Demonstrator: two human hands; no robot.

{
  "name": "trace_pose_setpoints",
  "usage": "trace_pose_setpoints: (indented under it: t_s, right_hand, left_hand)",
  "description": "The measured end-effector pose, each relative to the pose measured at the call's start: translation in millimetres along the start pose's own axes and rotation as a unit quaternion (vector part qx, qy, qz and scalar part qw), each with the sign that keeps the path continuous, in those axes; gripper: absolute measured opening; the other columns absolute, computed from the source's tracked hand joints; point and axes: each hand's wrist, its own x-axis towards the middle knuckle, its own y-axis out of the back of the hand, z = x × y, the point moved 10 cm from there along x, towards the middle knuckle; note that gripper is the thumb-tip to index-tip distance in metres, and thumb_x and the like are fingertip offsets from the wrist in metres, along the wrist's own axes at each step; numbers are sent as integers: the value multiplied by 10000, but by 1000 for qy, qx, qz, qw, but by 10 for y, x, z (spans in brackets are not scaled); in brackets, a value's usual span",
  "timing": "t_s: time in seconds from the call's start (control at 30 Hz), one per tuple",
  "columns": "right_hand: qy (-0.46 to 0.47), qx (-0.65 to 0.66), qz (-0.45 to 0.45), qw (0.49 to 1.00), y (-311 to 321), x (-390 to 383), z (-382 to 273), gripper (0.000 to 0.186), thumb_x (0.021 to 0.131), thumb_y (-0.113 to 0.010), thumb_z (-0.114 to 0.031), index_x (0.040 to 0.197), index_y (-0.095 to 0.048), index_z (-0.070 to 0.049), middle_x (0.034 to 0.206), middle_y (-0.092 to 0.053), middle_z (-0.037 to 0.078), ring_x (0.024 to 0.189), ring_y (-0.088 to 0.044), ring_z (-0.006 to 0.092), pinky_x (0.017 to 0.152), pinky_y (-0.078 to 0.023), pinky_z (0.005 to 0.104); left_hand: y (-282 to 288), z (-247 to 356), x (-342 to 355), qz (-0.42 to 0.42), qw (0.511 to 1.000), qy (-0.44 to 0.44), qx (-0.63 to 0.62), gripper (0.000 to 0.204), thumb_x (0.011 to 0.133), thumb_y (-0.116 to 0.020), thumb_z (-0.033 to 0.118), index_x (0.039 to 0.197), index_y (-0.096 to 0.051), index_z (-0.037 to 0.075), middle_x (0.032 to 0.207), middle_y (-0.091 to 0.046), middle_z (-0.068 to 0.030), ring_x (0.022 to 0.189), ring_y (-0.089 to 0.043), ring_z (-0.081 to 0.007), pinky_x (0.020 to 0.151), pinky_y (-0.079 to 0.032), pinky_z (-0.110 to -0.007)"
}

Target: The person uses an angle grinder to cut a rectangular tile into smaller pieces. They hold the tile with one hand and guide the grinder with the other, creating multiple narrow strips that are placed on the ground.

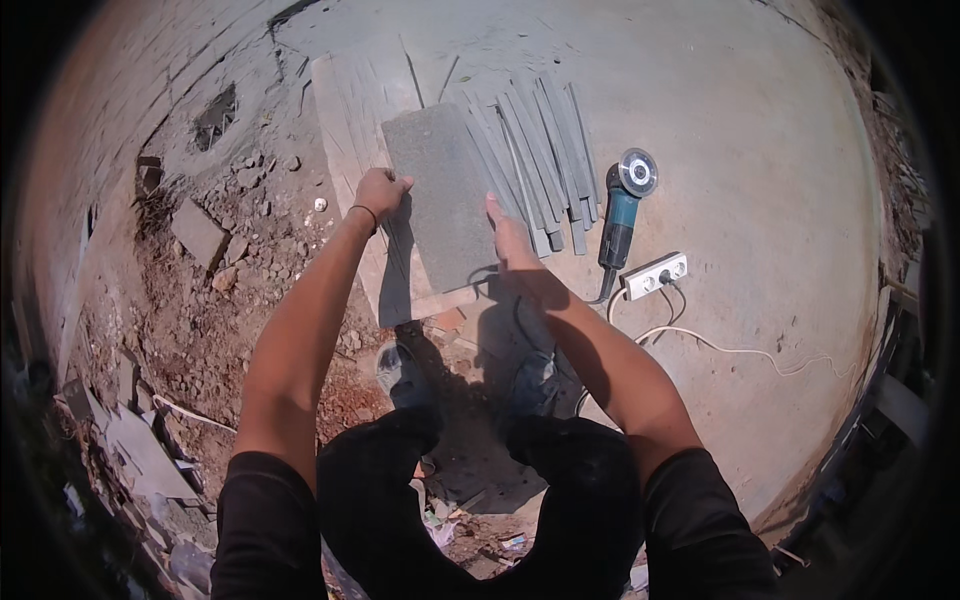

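Between the hands, over a pale flat board (345, 120): grey rectangular slab (437, 190), long axis running away, far end leaning left. Left hand (380, 192) grips its left edge; right hand (510, 238) along the right, nearer the person, grip unclear. Thin grey strips (545, 130) crowd the right; teal-and-black angle grinder (622, 212) beyond.

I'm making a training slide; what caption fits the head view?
Left hand and right hand at opposite edges of a gray slab, beside narrow strips, a grinder and a power strip.
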Motion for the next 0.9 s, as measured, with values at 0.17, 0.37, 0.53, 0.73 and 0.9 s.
trace_pose_setpoints:
  t_s: [0.17,0.37,0.53,0.73,0.9]
  right_hand:
    - [95,43,-70,992,-340,1028,-169,876,898,-413,-599,1370,-273,126,1429,-289,283,1338,-287,343,1082,-229,468]
    - [135,-16,-78,988,-564,1301,-315,985,846,-420,-692,1334,-304,155,1322,-338,265,1245,-323,323,1011,-279,439]
    - [125,-104,-56,985,-531,1216,-559,973,845,-419,-703,1262,-392,176,950,-527,91,850,-495,126,747,-439,262]
    - [156,-77,-91,981,-555,1051,-649,979,840,-404,-718,1209,-445,188,968,-549,130,840,-519,145,738,-447,248]
    - [170,-108,-77,976,-545,1046,-713,965,835,-434,-709,1192,-459,186,963,-546,132,811,-507,139,730,-439,248]
  left_hand:
    - [336,267,779,34,988,-74,129,406,800,-714,326,704,-642,-62,591,-591,-101,517,-560,-162,516,-440,-333]
    - [675,279,987,65,983,-30,171,462,756,-717,392,679,-657,-59,728,-660,-227,743,-670,-335,693,-503,-393]
    - [697,333,927,76,980,-39,179,449,759,-710,416,686,-671,-26,589,-650,-143,678,-677,-275,682,-521,-355]
    - [528,260,700,84,972,-48,214,402,814,-683,355,670,-678,-20,526,-631,-106,488,-647,-189,566,-501,-295]
    - [534,218,642,64,985,-18,161,412,821,-682,343,680,-655,-43,557,-638,-121,466,-643,-205,542,-502,-295]
